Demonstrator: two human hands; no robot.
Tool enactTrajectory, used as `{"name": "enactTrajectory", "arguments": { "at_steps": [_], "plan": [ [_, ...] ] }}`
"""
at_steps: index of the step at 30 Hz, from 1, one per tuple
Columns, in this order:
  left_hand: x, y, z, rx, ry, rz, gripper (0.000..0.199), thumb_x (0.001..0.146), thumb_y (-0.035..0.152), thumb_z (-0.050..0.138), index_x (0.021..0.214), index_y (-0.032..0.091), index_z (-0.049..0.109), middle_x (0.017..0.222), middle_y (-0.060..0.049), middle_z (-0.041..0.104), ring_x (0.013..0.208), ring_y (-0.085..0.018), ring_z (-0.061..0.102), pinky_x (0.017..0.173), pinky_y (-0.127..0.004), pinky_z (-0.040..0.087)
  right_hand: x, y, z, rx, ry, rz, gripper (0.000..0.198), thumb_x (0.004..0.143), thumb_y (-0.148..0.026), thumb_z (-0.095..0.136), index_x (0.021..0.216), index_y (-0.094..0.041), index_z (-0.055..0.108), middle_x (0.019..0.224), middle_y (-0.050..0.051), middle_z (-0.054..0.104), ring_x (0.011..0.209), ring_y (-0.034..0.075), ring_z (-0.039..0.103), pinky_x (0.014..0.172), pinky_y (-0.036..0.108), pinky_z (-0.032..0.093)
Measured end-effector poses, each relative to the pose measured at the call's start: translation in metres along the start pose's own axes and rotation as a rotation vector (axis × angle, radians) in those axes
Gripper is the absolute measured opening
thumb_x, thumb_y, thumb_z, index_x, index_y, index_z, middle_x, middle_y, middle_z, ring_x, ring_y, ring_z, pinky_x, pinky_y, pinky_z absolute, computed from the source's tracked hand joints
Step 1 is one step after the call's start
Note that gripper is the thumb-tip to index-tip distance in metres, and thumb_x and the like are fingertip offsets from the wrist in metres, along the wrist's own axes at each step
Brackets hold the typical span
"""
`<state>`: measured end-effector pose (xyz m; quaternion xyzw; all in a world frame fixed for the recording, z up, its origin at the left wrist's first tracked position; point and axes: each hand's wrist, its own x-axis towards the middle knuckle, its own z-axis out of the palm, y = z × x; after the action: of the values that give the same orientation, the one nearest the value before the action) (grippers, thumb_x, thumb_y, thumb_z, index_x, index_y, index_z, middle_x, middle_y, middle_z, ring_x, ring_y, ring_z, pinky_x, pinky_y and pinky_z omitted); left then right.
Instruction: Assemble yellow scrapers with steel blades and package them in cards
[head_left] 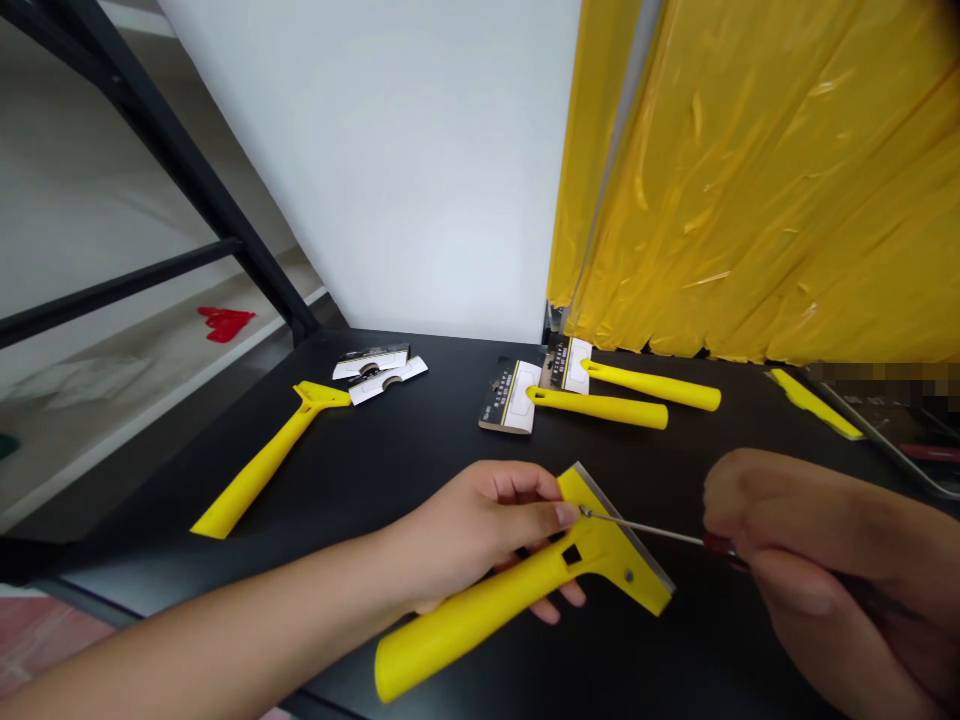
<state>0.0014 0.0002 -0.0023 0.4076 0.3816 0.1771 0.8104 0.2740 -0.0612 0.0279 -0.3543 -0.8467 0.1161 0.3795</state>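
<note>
A yellow scraper (480, 615) with a metal blade along its head lies in my left hand (499, 515). The thumb presses beside a small screw near one end of the head, and the other fingers wrap underneath. My right hand (817, 560) is closed round a screwdriver (660, 530) with a dark red handle. The screwdriver's thin shaft points left, and its tip meets the screw by my left thumb. A second screw (628, 576) shows at the other end of the head. My right palm hides most of the screwdriver handle.
Another yellow scraper handle (262, 470) lies at left, near opened card sleeves (386, 370). Two carded scrapers (600, 405) (652, 383) lie behind my hands. A yellow strip (814, 403) is at right on the black table (420, 450). Yellow plastic sheeting (780, 180) hangs behind.
</note>
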Motion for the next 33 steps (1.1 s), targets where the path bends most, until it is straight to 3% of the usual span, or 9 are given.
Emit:
{"name": "enactTrajectory", "arguments": {
  "at_steps": [11,15,18,23,29,33],
  "plan": [
    [0.000,0.000,0.003,0.005,0.005,0.002,0.026,0.093,0.038,0.086,0.093,0.018,0.070,0.085,-0.005,0.081,0.075,-0.021,0.084,0.060,-0.025,0.069,0.006,-0.004,0.005,-0.025,0.009,-0.043,0.017,0.108,-0.013,0.058,0.102,-0.028,0.052,0.078,-0.002,0.064,0.059,0.015,0.062,0.054,0.029,0.052],
    [0.002,0.002,0.001,0.011,0.051,0.054,0.028,0.092,0.038,0.087,0.090,0.017,0.069,0.081,-0.003,0.079,0.071,-0.020,0.083,0.056,-0.025,0.069,0.009,-0.006,0.010,-0.103,0.050,-0.046,0.013,0.107,-0.017,0.061,0.106,-0.028,0.053,0.088,0.003,0.072,0.070,0.018,0.070,0.060,0.031,0.055],
    [0.004,0.005,0.000,0.027,0.111,0.105,0.026,0.094,0.037,0.086,0.091,0.017,0.070,0.080,-0.004,0.079,0.069,-0.019,0.081,0.055,-0.025,0.068,0.012,-0.006,0.010,-0.160,0.038,0.003,0.021,0.102,-0.011,0.059,0.109,-0.030,0.052,0.098,0.004,0.075,0.081,0.022,0.076,0.064,0.033,0.058],
    [0.005,0.010,-0.003,0.058,0.168,0.170,0.026,0.096,0.036,0.083,0.090,0.016,0.068,0.082,-0.005,0.080,0.071,-0.018,0.080,0.056,-0.025,0.069,0.021,-0.006,0.011,-0.337,0.046,-0.044,0.024,0.105,-0.008,0.061,0.109,-0.030,0.051,0.085,0.000,0.074,0.070,0.022,0.072,0.065,0.035,0.056],
    [0.006,0.010,-0.005,0.094,0.216,0.219,0.027,0.095,0.038,0.083,0.091,0.017,0.066,0.087,-0.005,0.081,0.073,-0.019,0.081,0.055,-0.024,0.068,0.021,-0.005,0.016,-0.455,0.045,-0.099,0.013,0.110,-0.014,0.060,0.106,-0.026,0.056,0.087,0.002,0.076,0.075,0.023,0.074,0.069,0.039,0.051],
    [0.007,0.011,-0.006,0.120,0.240,0.259,0.029,0.094,0.040,0.084,0.094,0.018,0.066,0.089,-0.004,0.080,0.073,-0.018,0.080,0.056,-0.024,0.067,0.017,-0.004,0.016,-0.615,0.070,-0.089,0.019,0.115,-0.033,0.061,0.098,-0.025,0.060,0.074,-0.001,0.071,0.059,0.019,0.068,0.059,0.038,0.042]
  ]
}}
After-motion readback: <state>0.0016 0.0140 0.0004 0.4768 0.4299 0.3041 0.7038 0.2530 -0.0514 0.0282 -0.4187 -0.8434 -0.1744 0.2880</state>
